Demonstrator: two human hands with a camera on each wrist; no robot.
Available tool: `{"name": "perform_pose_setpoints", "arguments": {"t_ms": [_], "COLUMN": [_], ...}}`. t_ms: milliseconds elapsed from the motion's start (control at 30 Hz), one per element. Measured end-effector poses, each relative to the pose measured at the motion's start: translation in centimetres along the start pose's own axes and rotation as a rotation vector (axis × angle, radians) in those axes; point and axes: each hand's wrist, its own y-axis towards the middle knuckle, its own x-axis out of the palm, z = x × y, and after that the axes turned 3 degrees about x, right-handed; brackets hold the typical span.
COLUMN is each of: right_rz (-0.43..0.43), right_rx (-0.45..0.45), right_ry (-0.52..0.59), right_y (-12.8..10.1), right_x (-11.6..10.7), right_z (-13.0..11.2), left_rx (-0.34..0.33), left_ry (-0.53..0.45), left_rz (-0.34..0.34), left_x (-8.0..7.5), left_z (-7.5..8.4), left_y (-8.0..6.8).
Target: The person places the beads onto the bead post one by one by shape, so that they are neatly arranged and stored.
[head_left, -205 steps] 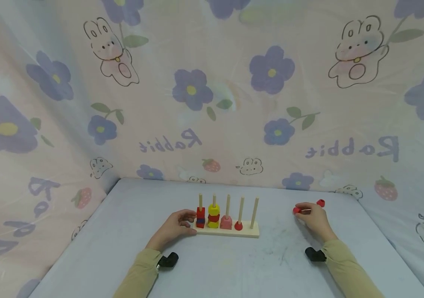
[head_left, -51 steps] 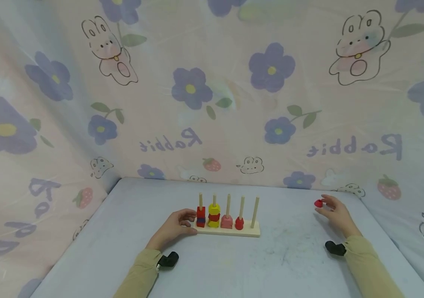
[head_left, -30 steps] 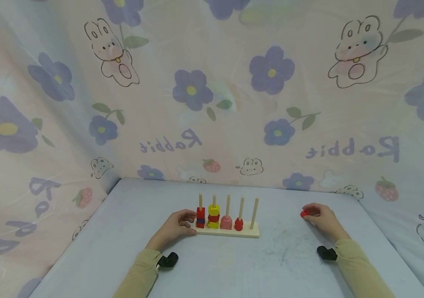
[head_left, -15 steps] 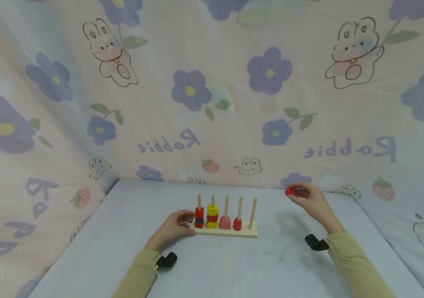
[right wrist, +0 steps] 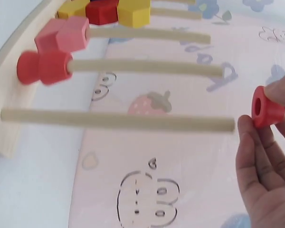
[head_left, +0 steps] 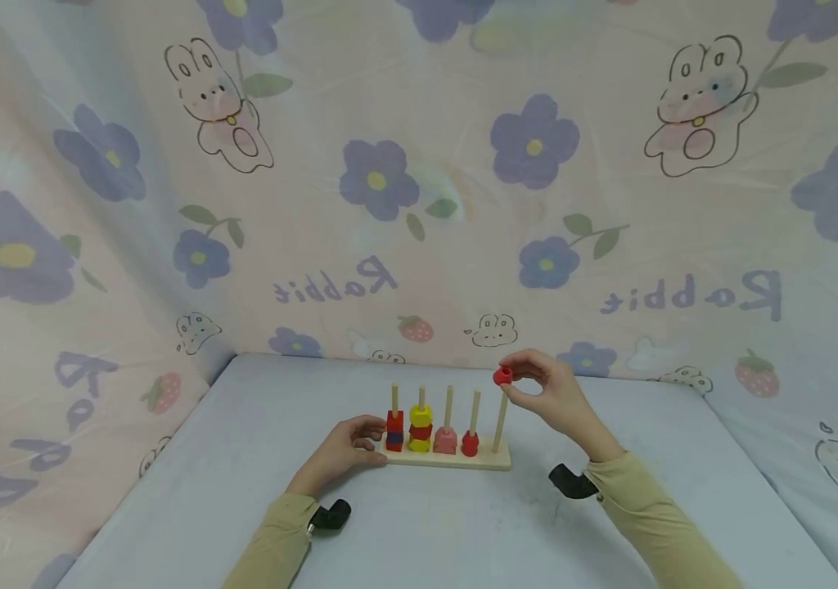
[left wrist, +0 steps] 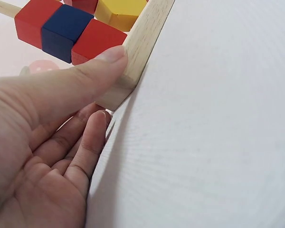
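From the head view I see my right hand (head_left: 555,401) raised above the tabletop (head_left: 463,532), pinching a small red bead (head_left: 502,375) just over the tip of the rightmost peg (head_left: 500,421) of the wooden peg board (head_left: 448,460). The right wrist view gives me what the head view cannot: the red bead (right wrist: 266,107) has a hole through it, the hole faces the peg (right wrist: 118,121), and the bead sits just off the peg's end, slightly to one side, not yet on it. It also shows that peg bare along its length, while the next one carries red beads near the base. My left hand (head_left: 345,450) rests at the board's left end. Only the left wrist view shows how: the thumb (left wrist: 80,76) presses on the board's corner (left wrist: 133,52) beside the red and blue blocks (left wrist: 61,31), the other fingers (left wrist: 85,147) curled under its edge.
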Motion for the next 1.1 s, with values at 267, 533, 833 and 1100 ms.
{"name": "perform_pose_setpoints", "arguments": {"t_ms": [267, 533, 833, 1100], "right_rz": [-0.088, -0.115, -0.138, -0.116], "right_rx": [-0.054, -0.013, 0.289, 0.407], "right_ry": [-0.007, -0.019, 0.086, 0.093], "right_y": [0.5, 0.7, -0.8, -2.3], "right_x": [2.2, 3.0, 4.3, 5.9], "right_z": [0.3, 2.7, 4.9, 4.7], "left_rx": [0.000, 0.001, 0.000, -0.015], "left_ry": [0.012, 0.016, 0.006, 0.009], "left_rz": [-0.001, 0.001, 0.001, 0.023], "left_x": [0.2, 0.2, 0.1, 0.2], "left_z": [-0.2, 0.0, -0.1, -0.3], "left_y": [0.2, 0.2, 0.3, 0.2]}}
